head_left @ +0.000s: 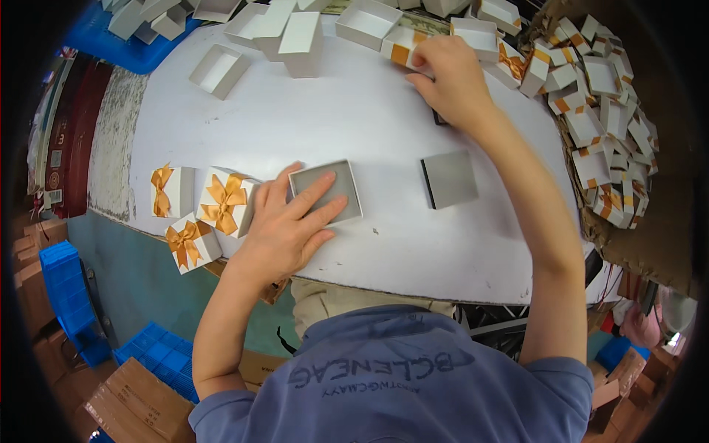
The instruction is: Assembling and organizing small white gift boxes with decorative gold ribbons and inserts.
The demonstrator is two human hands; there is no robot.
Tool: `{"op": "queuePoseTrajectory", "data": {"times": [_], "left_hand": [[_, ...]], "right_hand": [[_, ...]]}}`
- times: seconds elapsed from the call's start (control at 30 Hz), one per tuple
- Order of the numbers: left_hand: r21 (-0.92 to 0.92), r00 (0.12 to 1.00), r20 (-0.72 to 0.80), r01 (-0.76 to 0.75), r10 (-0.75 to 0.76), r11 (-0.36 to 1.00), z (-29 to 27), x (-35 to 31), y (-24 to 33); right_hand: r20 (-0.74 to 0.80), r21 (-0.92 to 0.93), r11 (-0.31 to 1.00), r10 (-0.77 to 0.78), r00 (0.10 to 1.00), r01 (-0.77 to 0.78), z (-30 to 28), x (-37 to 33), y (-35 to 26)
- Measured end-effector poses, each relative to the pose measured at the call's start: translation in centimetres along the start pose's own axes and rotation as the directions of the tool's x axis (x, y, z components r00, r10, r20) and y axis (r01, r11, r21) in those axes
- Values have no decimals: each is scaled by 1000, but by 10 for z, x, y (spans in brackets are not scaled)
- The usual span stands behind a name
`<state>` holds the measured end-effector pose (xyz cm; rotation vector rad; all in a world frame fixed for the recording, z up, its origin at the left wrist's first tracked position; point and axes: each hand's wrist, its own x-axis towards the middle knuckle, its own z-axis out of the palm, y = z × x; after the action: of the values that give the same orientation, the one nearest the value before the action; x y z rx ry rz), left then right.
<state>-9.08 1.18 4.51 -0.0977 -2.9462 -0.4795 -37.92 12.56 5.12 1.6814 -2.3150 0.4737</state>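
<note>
My left hand (290,223) lies flat with spread fingers on a small open box base (326,190) with a grey insert, near the front of the white table (354,118). My right hand (449,74) reaches to the far side and grips a white box lid with an orange ribbon (404,46). A loose grey foam pad (450,179) lies to the right of the box base. Three closed white boxes with gold bows (198,210) stand just left of my left hand.
Several empty white box halves (288,33) stand along the table's far edge. A cardboard carton (602,111) at the right holds several ribboned lids. Blue crates (70,295) and brown cartons (136,402) sit on the floor at the lower left.
</note>
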Motion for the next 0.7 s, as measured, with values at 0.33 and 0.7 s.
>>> {"op": "queuePoseTrajectory", "data": {"times": [0.33, 0.7], "left_hand": [[-778, 899, -376, -175, -224, 604, 41, 33, -11], [169, 981, -22, 193, -192, 967, -5, 15, 2]], "right_hand": [[362, 646, 702, 65, 930, -300, 3, -38, -85], [-77, 314, 944, -81, 994, 102, -6, -66, -87]]}}
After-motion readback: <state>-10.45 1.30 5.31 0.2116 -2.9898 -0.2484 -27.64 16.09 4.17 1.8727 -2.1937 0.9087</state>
